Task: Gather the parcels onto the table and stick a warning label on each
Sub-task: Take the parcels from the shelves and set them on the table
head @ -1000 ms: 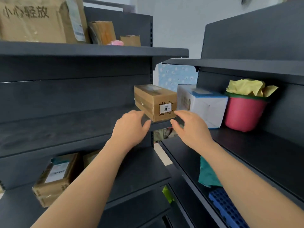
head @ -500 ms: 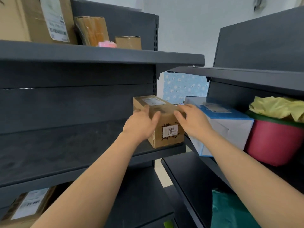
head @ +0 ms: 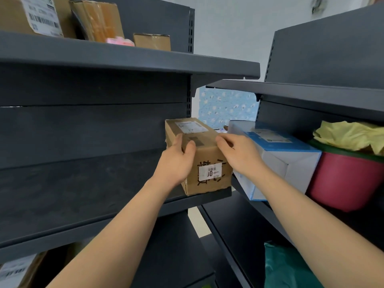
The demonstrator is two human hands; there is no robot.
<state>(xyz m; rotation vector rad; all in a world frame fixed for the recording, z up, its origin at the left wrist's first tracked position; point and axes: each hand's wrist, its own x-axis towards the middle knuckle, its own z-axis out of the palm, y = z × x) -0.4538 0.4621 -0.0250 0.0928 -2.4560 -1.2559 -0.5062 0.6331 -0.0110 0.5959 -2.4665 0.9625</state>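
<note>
A small brown cardboard parcel (head: 204, 154) with a white barcode sticker on its near face sits at the right end of the dark middle shelf (head: 93, 204). My left hand (head: 176, 161) grips its left side, thumb over the top edge. My right hand (head: 239, 154) holds its right top edge with curled fingers. A white and blue box (head: 278, 161) stands just right of it on the neighbouring shelf.
Several cardboard parcels (head: 97, 19) stand on the top shelf. A red bucket (head: 345, 179) stuffed with yellow paper sits far right. A labelled parcel (head: 16, 271) lies on the lower left shelf, a green bag (head: 288, 267) at lower right.
Both hands rose from the parcel's front bottom edge to its sides and top and closed on it. The view moved nearer.
</note>
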